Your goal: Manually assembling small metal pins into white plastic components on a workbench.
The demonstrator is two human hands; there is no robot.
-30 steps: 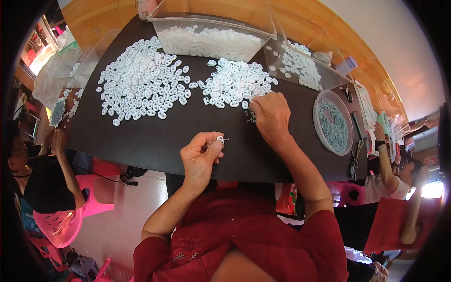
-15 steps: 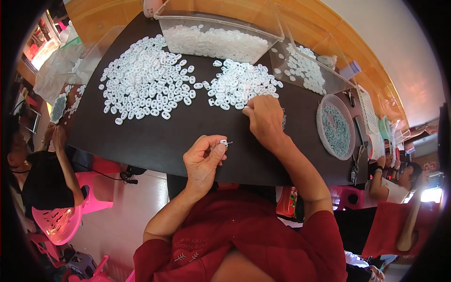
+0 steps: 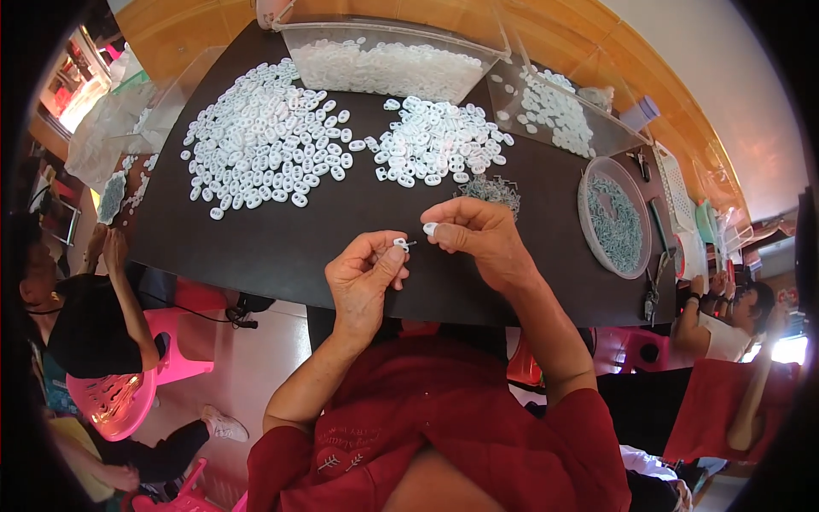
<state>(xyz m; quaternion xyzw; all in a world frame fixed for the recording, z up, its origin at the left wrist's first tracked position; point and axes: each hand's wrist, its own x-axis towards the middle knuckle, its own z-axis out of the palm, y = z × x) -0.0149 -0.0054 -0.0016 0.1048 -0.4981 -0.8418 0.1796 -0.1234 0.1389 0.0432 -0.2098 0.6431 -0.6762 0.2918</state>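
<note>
My left hand [image 3: 367, 277] pinches a small white oval plastic piece with holes [image 3: 400, 243] between thumb and fingers, and a thin metal pin [image 3: 412, 244] sticks out of it to the right. Close beside it, my right hand [image 3: 489, 245] pinches another white oval piece [image 3: 429, 229] by thumb and forefinger. The two pieces are near each other but apart. Beyond the right hand lies a smaller pile of white pieces [image 3: 439, 141]. A little heap of grey metal pins [image 3: 493, 193] sits just past its knuckles.
A larger pile of white pieces [image 3: 264, 141] covers the table's left. Clear bins of white pieces [image 3: 392, 37] stand behind. A round tub of pins [image 3: 583, 209] and pliers [image 3: 653, 294] lie right. People sit at both sides, one [image 3: 94, 320] on a pink stool [image 3: 119, 401].
My right hand has come back from the smaller pile toward my left hand, with a white piece in its pinch. The heap of pins is uncovered. A shoe and leg appear at lower left.
</note>
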